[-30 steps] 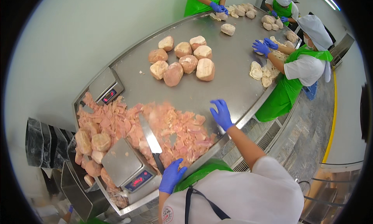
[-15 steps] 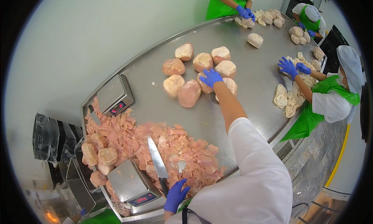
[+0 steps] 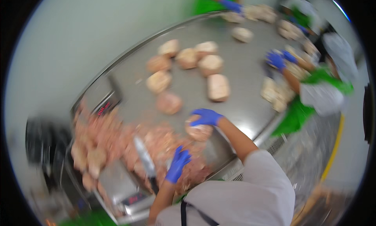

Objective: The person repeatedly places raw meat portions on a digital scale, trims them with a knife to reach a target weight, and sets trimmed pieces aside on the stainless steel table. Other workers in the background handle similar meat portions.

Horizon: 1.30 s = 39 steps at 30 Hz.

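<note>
My right hand (image 3: 206,117), in a blue glove, is closed over the top of a rounded lump of pale pink meat (image 3: 198,132) near the table's front edge. To its left, my left hand (image 3: 178,163), also gloved in blue, hovers over thin pink meat slices (image 3: 156,139) with fingers stretched and nothing in them. A knife (image 3: 144,157) with a dark handle lies on those slices, left of my left hand and apart from it. Farther up stand several more rounded meat lumps (image 3: 158,81), among them a squarish one (image 3: 218,87). Motion blurs the picture.
Two scales, a near one (image 3: 119,181) and a far one (image 3: 102,94), stand on the left of the steel table (image 3: 243,96). Co-workers in green aprons handle pale pieces at the back and right; one gloved hand (image 3: 276,60) shows there. A black-lined bin (image 3: 37,141) stands left.
My right hand has drawn a meat lump from the group toward me. My left hand has risen away from the knife handle with its fingers spread. The whole view has shifted and blurred.
</note>
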{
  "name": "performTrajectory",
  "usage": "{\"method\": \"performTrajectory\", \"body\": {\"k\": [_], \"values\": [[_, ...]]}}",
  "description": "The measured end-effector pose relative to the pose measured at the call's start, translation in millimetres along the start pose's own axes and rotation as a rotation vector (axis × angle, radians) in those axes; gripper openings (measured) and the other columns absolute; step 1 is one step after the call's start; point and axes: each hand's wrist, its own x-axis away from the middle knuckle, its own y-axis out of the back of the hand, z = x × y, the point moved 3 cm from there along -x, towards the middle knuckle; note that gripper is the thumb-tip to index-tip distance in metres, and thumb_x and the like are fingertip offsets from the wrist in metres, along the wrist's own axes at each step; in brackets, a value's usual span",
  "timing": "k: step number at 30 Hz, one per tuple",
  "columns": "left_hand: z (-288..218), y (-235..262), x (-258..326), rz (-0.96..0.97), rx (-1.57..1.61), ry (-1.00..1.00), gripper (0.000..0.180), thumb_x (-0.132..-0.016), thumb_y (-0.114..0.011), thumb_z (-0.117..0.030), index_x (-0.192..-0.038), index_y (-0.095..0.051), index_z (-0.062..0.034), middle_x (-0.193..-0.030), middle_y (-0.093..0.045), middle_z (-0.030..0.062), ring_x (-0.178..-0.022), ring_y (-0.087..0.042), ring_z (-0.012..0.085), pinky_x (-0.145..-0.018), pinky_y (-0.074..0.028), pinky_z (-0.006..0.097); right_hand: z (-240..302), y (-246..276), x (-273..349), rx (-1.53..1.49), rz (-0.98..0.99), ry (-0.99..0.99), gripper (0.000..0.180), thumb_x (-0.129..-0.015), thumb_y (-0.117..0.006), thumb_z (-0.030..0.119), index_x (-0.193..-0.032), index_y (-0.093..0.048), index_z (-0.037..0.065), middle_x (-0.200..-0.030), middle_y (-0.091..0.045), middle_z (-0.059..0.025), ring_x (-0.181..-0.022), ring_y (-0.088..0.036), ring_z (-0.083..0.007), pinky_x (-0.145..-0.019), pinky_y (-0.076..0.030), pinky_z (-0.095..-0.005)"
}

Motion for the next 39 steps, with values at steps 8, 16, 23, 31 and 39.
{"method": "performTrajectory", "body": {"k": [8,16,23,31,39], "values": [[76.3,-29.2,-15.3,0.043,-0.406,-0.339,0.076,-0.084,-0.078,-0.024,-0.145,-0.039,0.0011,-0.133,-0.055,0.0206,-0.123,-0.054,0.0287,-0.107,-0.043,0.040,-48.4,-118.2,147.9,-0.734,-0.260,-0.136,0.037,-0.097,-0.063,0.029,-0.121,-0.064,0.000,-0.119,-0.067,-0.0121,-0.111,-0.063,-0.0230,-0.099,-0.049,-0.0368],[61.9,-25.7,22.3,0.084,-0.362,-0.393,0.082,-0.079,-0.078,-0.028,-0.146,-0.040,-0.0001,-0.136,-0.055,0.0216,-0.130,-0.051,0.0300,-0.112,-0.038,0.040,-40.0,-127.1,172.3,-1.295,0.240,-0.312,0.062,-0.101,-0.051,0.042,-0.150,-0.040,0.007,-0.150,-0.047,-0.0141,-0.135,-0.049,-0.0304,-0.111,-0.041,-0.0457],[-7.6,1.2,97.9,-0.048,-0.260,-0.558,0.095,-0.081,-0.081,-0.040,-0.152,-0.032,-0.0011,-0.144,-0.045,0.0213,-0.138,-0.042,0.0316,-0.114,-0.034,0.041,60.1,-158.6,181.9,-1.002,-0.072,-0.016,0.060,-0.102,-0.049,0.045,-0.148,-0.042,0.006,-0.147,-0.049,-0.0146,-0.131,-0.051,-0.0270,-0.110,-0.043,-0.0442],[-76.9,181.4,187.7,-0.430,0.307,-0.692,0.045,-0.089,-0.074,-0.018,-0.128,-0.060,-0.0020,-0.119,-0.062,0.0071,-0.110,-0.059,0.0159,-0.098,-0.049,0.030,302.5,-246.4,88.3,-0.853,0.095,0.044,0.061,-0.104,-0.053,0.037,-0.151,-0.034,0.003,-0.146,-0.048,-0.0088,-0.131,-0.052,-0.0220,-0.108,-0.043,-0.0389],[-75.0,343.4,197.8,-0.746,0.162,-0.764,0.034,-0.088,-0.074,-0.019,-0.115,-0.067,0.0008,-0.107,-0.071,0.0079,-0.099,-0.064,0.0143,-0.090,-0.052,0.030,352.3,-351.9,18.1,-0.404,-0.013,0.278,0.074,-0.094,-0.069,0.029,-0.153,-0.032,0.006,-0.143,-0.045,-0.0147,-0.129,-0.048,-0.0263,-0.106,-0.042,-0.0381]]}}
